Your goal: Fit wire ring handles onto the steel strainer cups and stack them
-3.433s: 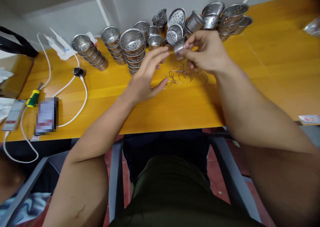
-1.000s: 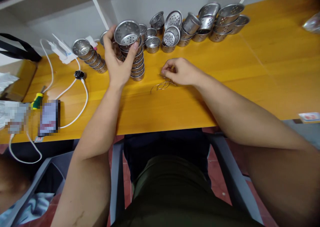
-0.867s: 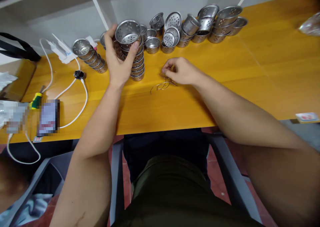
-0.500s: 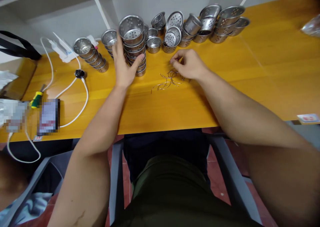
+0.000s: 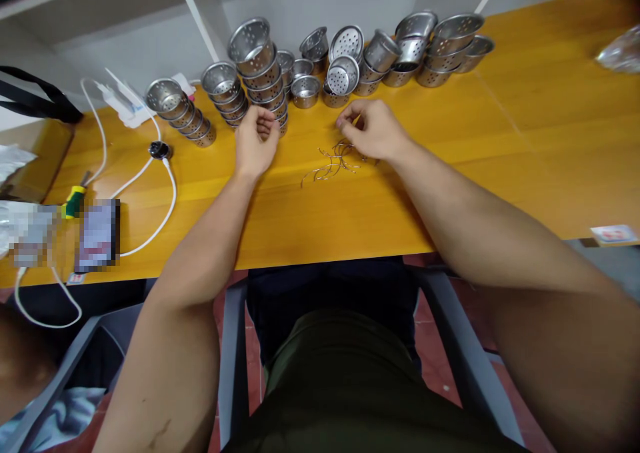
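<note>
A tall stack of perforated metal strainer cups (image 5: 256, 60) leans to the left at the back of the yellow table (image 5: 350, 200). My left hand (image 5: 256, 143) rests on the table just in front of that stack, fingers loosely curled, holding nothing that I can see. My right hand (image 5: 373, 130) sits over a small pile of thin wire handles (image 5: 333, 160), its fingertips pinched together at the pile's far edge. What the fingers hold is too small to make out.
More stacks of strainer cups (image 5: 183, 110) lie left, and loose cups (image 5: 400, 46) crowd the back edge. A white cable with a round plug (image 5: 159, 148), a screwdriver (image 5: 74, 200) and a phone (image 5: 97, 234) lie at the left. A plastic bag (image 5: 620, 43) is far right.
My left hand has let go of the tall stack and drawn back to the table; the stack now leans left. My right hand stays at the wire pile.
</note>
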Available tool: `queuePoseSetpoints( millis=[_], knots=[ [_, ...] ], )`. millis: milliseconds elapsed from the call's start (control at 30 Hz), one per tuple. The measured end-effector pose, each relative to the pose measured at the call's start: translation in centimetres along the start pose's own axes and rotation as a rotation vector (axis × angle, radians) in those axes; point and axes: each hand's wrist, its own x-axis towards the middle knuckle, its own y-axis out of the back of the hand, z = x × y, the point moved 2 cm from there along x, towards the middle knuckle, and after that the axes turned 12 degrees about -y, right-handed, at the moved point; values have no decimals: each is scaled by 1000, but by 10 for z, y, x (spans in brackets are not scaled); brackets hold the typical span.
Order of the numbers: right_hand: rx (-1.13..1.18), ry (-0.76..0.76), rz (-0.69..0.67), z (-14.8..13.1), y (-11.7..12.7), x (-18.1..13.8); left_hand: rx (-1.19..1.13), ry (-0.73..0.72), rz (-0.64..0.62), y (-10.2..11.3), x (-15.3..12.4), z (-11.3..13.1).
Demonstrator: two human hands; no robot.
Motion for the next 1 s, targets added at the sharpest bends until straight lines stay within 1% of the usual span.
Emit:
queuePoseSetpoints(
  millis=[133,267,333,433,533,633,733,800,867,1000],
  knots=[
    [23,20,-2,3,-3,0,-29,-21,-53,-8,-3,3],
    [43,74,88,1,0,2,-6,-4,-63,-2,-4,4],
    [8,72,103,-4,4,4,-10,2,-60,1,-4,7],
    [-121,37,67,-18,12,11,-40,20,-77,2,-5,15],
    [-255,-22,34,-34,17,19,-70,40,-131,0,-7,27],
    [-372,-112,14,-45,16,25,-81,16,-180,0,-9,42],
    [-424,-154,39,-48,13,28,-103,-27,-196,1,-9,55],
    [-419,-161,65,-47,13,28,-120,-45,-208,2,-10,60],
    [-382,-138,105,-44,16,29,-128,-49,-233,2,-12,61],
    [-202,2,206,-45,27,21,-165,-32,-284,0,-15,54]
  ],
)
